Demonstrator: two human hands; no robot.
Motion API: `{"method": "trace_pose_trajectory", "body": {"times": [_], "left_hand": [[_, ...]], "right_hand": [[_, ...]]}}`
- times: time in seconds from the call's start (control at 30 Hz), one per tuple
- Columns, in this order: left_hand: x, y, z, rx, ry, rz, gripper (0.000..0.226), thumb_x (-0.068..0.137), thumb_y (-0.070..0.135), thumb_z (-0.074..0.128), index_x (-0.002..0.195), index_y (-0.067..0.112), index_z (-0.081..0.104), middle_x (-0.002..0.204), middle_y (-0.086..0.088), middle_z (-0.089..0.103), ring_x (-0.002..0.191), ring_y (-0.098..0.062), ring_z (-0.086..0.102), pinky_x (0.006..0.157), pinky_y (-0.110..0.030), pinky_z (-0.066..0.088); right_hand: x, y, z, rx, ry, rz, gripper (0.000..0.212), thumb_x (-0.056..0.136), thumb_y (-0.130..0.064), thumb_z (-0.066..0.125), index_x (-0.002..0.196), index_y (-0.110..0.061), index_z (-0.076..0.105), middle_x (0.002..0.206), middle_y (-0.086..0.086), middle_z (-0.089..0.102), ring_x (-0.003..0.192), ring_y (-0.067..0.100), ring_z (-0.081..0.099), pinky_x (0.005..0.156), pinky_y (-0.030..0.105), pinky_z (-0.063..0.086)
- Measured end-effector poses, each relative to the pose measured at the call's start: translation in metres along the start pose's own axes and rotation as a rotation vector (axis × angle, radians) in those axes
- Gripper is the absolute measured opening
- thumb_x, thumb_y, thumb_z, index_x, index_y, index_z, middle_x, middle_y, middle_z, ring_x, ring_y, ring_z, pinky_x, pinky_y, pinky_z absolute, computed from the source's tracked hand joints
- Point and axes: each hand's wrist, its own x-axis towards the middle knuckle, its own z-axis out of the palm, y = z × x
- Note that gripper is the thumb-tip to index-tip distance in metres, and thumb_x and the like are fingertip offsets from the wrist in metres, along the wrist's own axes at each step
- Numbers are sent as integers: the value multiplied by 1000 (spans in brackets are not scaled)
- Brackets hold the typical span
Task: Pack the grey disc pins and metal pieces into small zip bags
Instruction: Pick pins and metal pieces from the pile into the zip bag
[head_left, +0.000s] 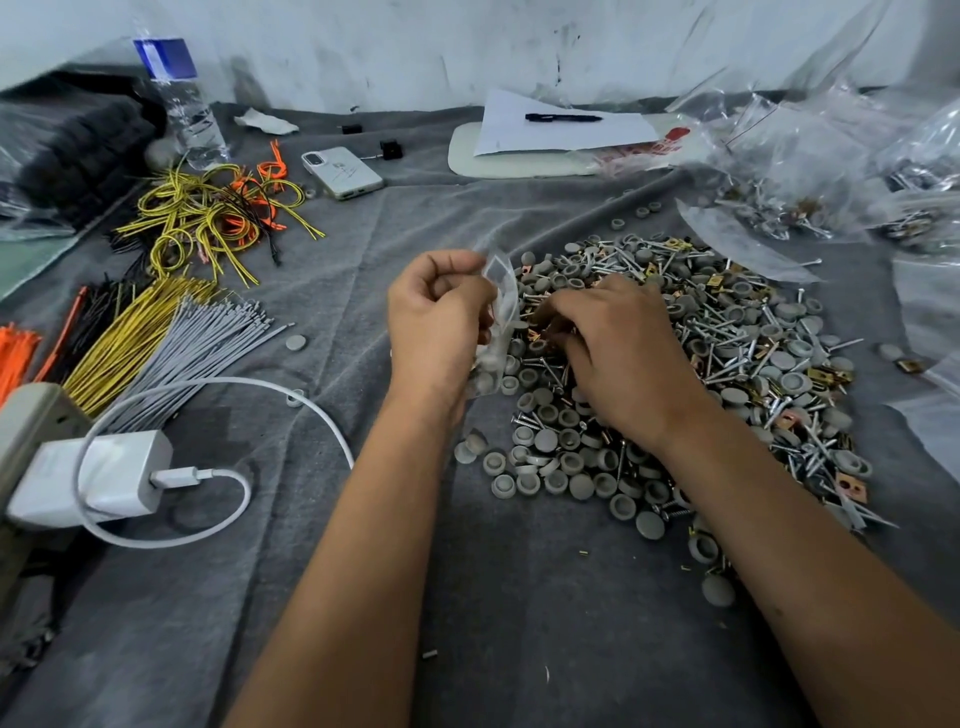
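Item: small zip bag (496, 322), centre frame, gripped in our left hand (436, 317). Our right hand (618, 353) pinched into the pile of grey discs, screws and clips (727, 374) at 3 o'clock. Grey cloth (363, 571) beneath; scuffed white wall (467, 47) at 12.

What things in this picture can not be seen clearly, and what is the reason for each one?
- Right hand fingers, head view: curled down into the pile of parts; whatever they pinch is hidden under the hand.
- Small zip bag in the left hand: the clear plastic blurs its contents, so no count of discs.
- Filled bags, far right: glare, cut by the edge.
- Paper under the pen: writing too small.
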Motion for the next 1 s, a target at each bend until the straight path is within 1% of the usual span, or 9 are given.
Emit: {"method": "trace_pose_trajectory", "body": {"times": [0.07,0.1,0.2,0.23,0.37,0.5,0.73,0.9,1.0], "left_hand": [[0,-3,0,43,-29,21,21,86,-9,63,97,8,68,64,7,63,55,-6,56,50,-21,46],[0,-4,0,72,-43,37,21,85,-8,64,97,8,68,65,6,63,56,-7,56,51,-22,46],[-2,-8,0,175,-114,68,22,85,-5,68,93,15,68,73,1,65,57,-10,59,52,-28,50],[-3,-9,1,213,-143,71,24,85,-6,68,93,16,68,75,1,66,57,-10,61,52,-29,50],[-8,-12,5,355,-263,110,24,84,-5,72,100,12,67,85,-9,71,64,-17,63,58,-33,52],[-11,-12,7,380,-310,141,25,84,-5,72,104,8,65,88,-15,72,65,-23,63,59,-38,54],[-13,-11,8,315,-378,169,28,84,-9,71,105,6,61,86,-14,71,66,-17,63,57,-27,48],[-10,-7,4,194,-331,185,26,86,-14,67,105,2,59,84,-15,66,71,-21,63,66,-34,56],[-4,-5,1,133,-240,187,26,87,-15,66,101,5,59,83,-10,65,71,-15,63,65,-28,54]], "right_hand": [[0,1,1,38,23,-2,20,95,-7,65,113,-14,71,104,1,75,100,24,58,96,45,45],[0,1,0,86,66,7,21,95,-6,67,114,-14,72,107,1,75,100,22,60,96,40,47],[-1,1,-7,277,233,87,20,94,-6,69,114,-10,73,107,2,73,95,10,67,87,12,49],[-1,1,-9,326,287,114,19,94,-6,70,112,-10,73,105,1,73,93,8,68,85,9,49],[-3,2,-12,433,392,176,16,91,-8,75,106,-10,73,96,-6,73,91,1,69,84,15,54],[-3,0,-10,421,317,134,19,86,-7,79,104,-9,73,93,-6,75,88,-1,71,84,13,54],[-3,4,-7,429,256,150,24,82,-7,83,104,-12,72,91,-9,76,87,-5,72,86,15,54],[-2,1,-6,538,114,76,32,90,6,70,119,-8,69,111,-3,75,102,-4,70,91,14,54],[-1,-1,-7,565,113,28,32,94,8,63,123,-5,67,116,-1,75,110,-2,68,98,16,51]]}}
